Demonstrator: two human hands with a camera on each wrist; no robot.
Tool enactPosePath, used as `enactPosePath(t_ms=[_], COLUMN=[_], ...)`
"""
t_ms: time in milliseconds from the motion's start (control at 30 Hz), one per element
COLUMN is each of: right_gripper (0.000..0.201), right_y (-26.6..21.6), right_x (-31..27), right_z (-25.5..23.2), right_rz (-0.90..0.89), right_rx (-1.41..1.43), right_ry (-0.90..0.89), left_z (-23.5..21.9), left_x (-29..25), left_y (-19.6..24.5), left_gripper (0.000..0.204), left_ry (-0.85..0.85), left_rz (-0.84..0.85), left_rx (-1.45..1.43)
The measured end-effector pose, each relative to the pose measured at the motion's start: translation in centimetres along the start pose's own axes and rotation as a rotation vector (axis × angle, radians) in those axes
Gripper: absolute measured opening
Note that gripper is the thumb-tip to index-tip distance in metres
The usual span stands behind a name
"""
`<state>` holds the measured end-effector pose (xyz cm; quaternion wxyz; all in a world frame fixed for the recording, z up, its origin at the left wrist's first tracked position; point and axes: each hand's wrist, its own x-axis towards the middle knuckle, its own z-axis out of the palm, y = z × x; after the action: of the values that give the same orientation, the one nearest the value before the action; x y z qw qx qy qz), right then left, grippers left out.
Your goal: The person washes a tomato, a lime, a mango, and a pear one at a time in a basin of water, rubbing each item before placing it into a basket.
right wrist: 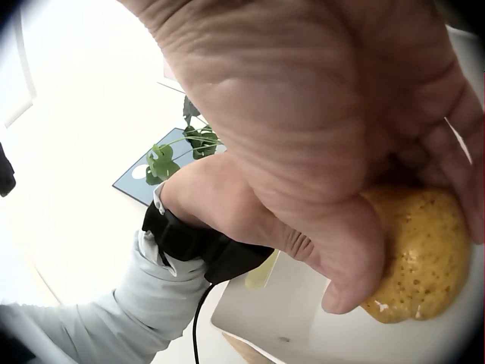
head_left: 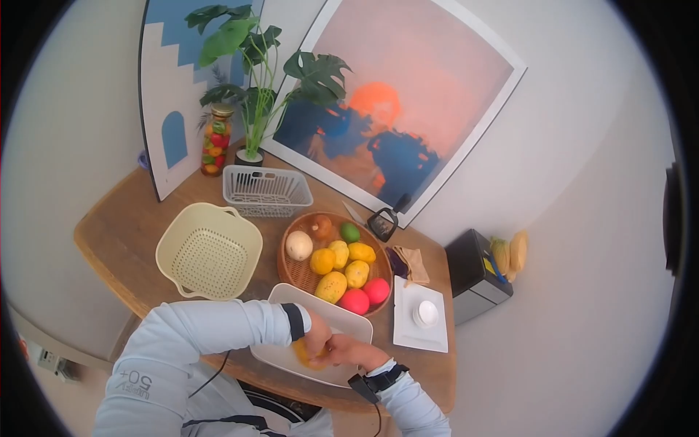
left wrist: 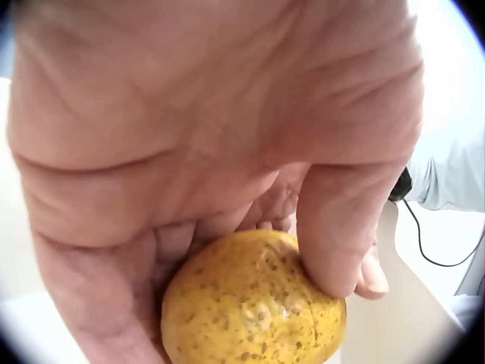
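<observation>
A yellow, brown-speckled fruit or potato [left wrist: 254,303] is held over the white tub [head_left: 273,355], low in the head view. My left hand [head_left: 316,335] curls its fingers and thumb round it; the left wrist view shows the thumb on one side and fingers on the other. From the other side my right hand [head_left: 355,352] grips the same piece, its thumb pressed on the speckled skin [right wrist: 424,258] in the right wrist view. The fingertips behind it are partly hidden.
Beyond the tub stands a round wicker basket [head_left: 290,271] of mixed produce. A cream colander [head_left: 207,262] is at left, a grey basket [head_left: 266,191] behind. At right lies a white square plate [head_left: 408,336] with a small white bowl [head_left: 425,314].
</observation>
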<state>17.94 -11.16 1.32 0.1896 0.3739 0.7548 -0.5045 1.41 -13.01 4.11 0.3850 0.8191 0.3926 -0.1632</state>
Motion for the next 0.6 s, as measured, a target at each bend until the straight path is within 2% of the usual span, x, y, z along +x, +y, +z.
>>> enactPosePath(t_ms=[33,100,133,200,233,300,367,433,533,600], right_gripper=[0.058,0.06,0.062,0.061,0.06,0.062,0.064,0.066,0.07,0.07], right_y=[-0.8,1.7,2.3,2.5,2.4,2.1,2.5,3.8,2.7,3.1], right_x=[-0.3,0.7,1.0,1.1,1.0,0.4,0.6,1.5,1.1,1.4], right_z=[-0.2,0.5,0.7,0.6,0.5,0.2,0.1,0.0,0.1,0.4], right_rz=[0.104,-0.213,-0.373,-0.262,-0.202,-0.219,-0.236,-0.252,-0.168,-0.338], right_rx=[0.041,0.086,0.106,-0.144,-0.267,-0.094,-0.026,-0.062,-0.094,-0.01], right_ry=[-0.085,0.049,0.117,0.343,0.454,0.36,0.294,0.253,0.094,0.139], left_z=[0.0,0.4,0.6,1.1,1.3,1.1,0.7,0.3,0.3,0.9], left_x=[0.2,1.0,1.8,3.0,3.0,2.8,2.1,1.0,0.6,1.9], left_y=[-0.1,-0.6,-1.2,-2.1,-2.5,-3.0,-2.6,-1.5,-0.4,-0.8], left_gripper=[0.049,0.055,0.056,0.058,0.057,0.056,0.054,0.055,0.061,0.063], left_ry=[-0.015,-0.043,0.045,0.217,0.24,0.286,0.196,0.113,0.008,-0.041], left_rz=[0.011,0.032,0.037,0.048,0.122,0.27,0.173,0.08,0.0,0.008], left_rx=[0.01,0.028,0.092,0.22,0.141,-0.02,-0.088,-0.041,0.125,0.136])
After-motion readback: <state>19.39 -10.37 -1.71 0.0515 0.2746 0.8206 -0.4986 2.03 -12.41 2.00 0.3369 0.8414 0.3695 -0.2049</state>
